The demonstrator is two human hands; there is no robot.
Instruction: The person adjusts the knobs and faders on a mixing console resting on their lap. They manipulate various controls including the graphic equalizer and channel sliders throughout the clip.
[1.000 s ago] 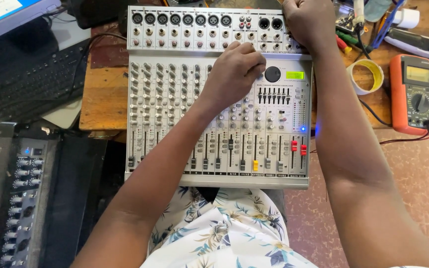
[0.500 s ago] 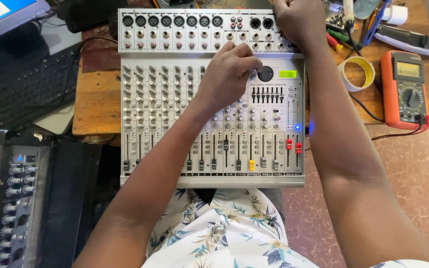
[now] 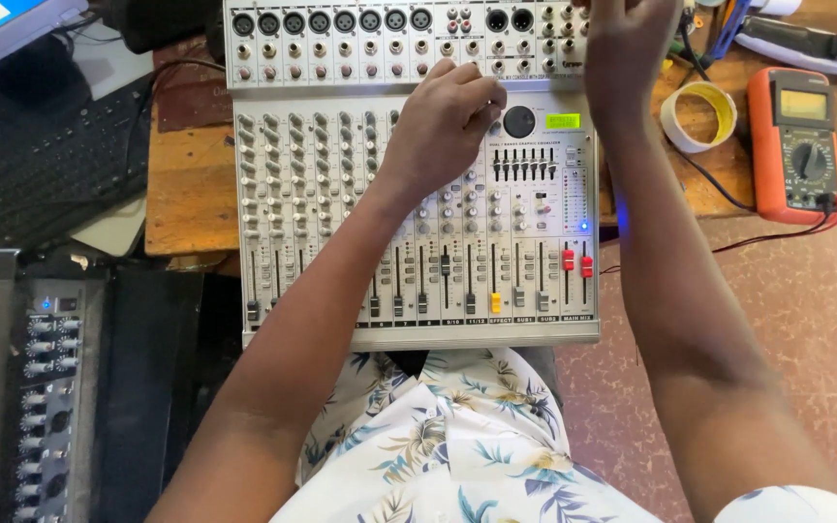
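Wooden worktop (image 3: 186, 194) over speckled reddish floor (image 3: 806, 310).
Left hand (image 3: 443, 121) curls loosely on grey mixer (image 3: 341, 223) knobs; right hand (image 3: 627, 44) grips its top edge, closure unclear.

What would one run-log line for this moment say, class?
left hand: on audio mixer knobs | right hand: at mixer's top right edge | nearby: tape roll, multimeter

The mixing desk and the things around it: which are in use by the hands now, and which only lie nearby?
In use: mixing desk; left hand on its knobs; right hand at its top edge.

Lying about: orange meter; tape roll; black keyboard; second desk at the left.
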